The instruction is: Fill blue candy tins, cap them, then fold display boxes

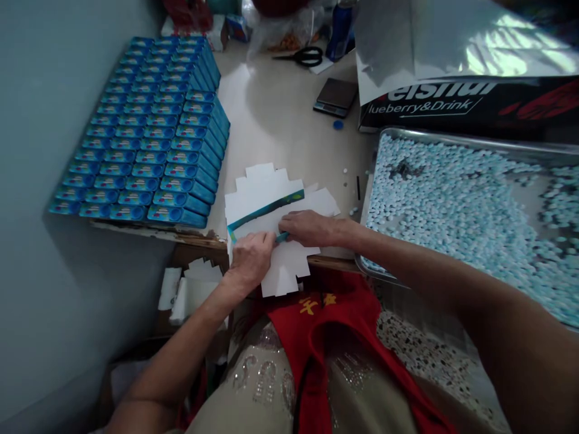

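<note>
A flat white carton blank (pixel 257 218) with cut tabs lies over the front edge of the table, its blue-green printed edges folded up into strips. My left hand (pixel 251 256) is closed on its near left side, with the fingertips at the lower strip. Just to the right, my right hand (pixel 312 228) pinches that same strip with curled fingers. The two hands almost touch. More white blanks seem to lie beneath this one, partly covered. My palms and the undersides of the fingers are hidden.
Rows of blue boxes (pixel 149 129) stand at the left. On the right, a metal tray (pixel 452 137) holds pale blue-white tablets (pixel 443 205). A small scale (pixel 336 96), black scissors (pixel 307 57), a blue cap (pixel 338 125) and a blue can (pixel 340 30) sit farther back.
</note>
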